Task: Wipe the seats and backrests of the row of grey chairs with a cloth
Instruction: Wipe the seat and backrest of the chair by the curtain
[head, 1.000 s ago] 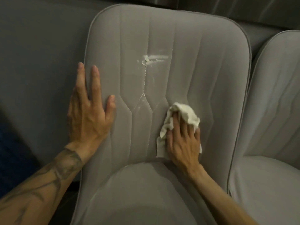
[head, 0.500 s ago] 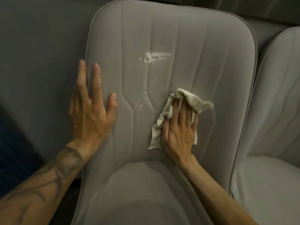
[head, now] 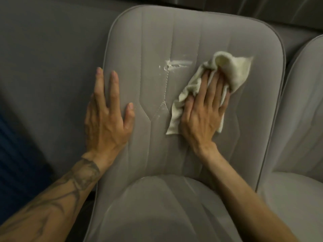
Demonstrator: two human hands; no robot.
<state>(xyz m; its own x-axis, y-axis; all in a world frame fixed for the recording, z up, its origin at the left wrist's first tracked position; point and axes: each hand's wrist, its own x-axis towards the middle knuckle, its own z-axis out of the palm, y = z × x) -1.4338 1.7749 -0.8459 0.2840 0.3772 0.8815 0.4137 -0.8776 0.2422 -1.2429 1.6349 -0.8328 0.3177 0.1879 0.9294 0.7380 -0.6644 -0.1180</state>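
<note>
A grey padded chair fills the view; its backrest [head: 192, 35] has stitched seams and a white scuffed tear [head: 172, 64] near the middle. Below it lies the seat [head: 166, 210]. My right hand [head: 203, 112] presses a crumpled white cloth [head: 232, 69] flat against the backrest, fingers straight, just right of the tear. My left hand [head: 106, 116] rests flat on the backrest's left edge, fingers spread.
A second grey chair [head: 300, 119] stands close on the right, its backrest and seat partly in view. A grey wall [head: 43, 58] runs behind on the left. A dark blue surface [head: 12, 163] shows at the lower left.
My right hand has slid the cloth up the backrest, from near the seat join to beside the tear. My left hand has stayed on the left edge.
</note>
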